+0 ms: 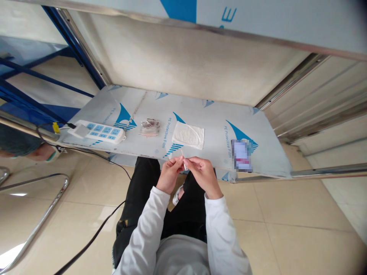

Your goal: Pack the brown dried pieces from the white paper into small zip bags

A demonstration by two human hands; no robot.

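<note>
Over my lap, at the front edge of the film-covered shelf (200, 110), my two hands meet fingertip to fingertip. My left hand (171, 171) is closed in a pinch, and my right hand (202, 172) pinches from the other side. Between them is a small thin whitish piece (185, 166), too small and too covered by fingers to name its kind. A white cloth-like square (187, 136) lies flat on the shelf just beyond my fingers. To its left sits a clear plastic bag (150, 127) with small brownish and pinkish items inside.
A white power strip (107, 133) with blue sockets lies at the left, with a black cable (94, 233) running below. A phone (242, 156) rests near the right front edge. An upper shelf (258, 28) overhangs. Another person's hand (43, 152) shows at far left beside a metal chair frame (57, 202).
</note>
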